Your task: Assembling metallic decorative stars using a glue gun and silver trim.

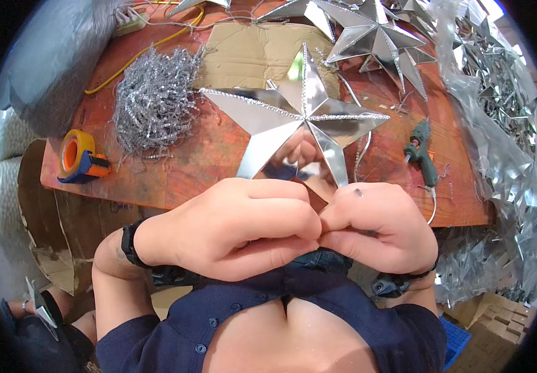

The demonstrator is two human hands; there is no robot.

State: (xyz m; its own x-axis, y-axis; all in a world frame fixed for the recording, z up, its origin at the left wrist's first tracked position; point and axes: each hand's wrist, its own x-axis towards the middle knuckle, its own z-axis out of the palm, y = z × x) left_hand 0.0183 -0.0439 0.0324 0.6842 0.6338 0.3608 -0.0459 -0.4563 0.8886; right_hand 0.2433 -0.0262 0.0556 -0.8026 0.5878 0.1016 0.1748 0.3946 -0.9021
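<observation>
A shiny silver star [274, 132] lies at the table's near middle, with thin beaded silver trim along several of its ridges. Just in front of its lower points, my left hand [243, 227] and my right hand [377, 227] meet with fingertips pinched together. Whatever they pinch is hidden by the fingers or too small to make out. My hands partly cover the star's lower end. A heap of silver beaded strands [156, 99] sits to the left of the star. On the right rests a dark green glue gun [422, 152] with a white cord.
The red wooden table [175, 180] carries a yellow tape roll on an orange-and-blue dispenser [82, 158] at left. Cardboard [237, 50] lies behind the star. More silver stars [374, 40] are at the back. Plastic bags of silver pieces [498, 105] crowd the right edge. Another person [50, 336] is at lower left.
</observation>
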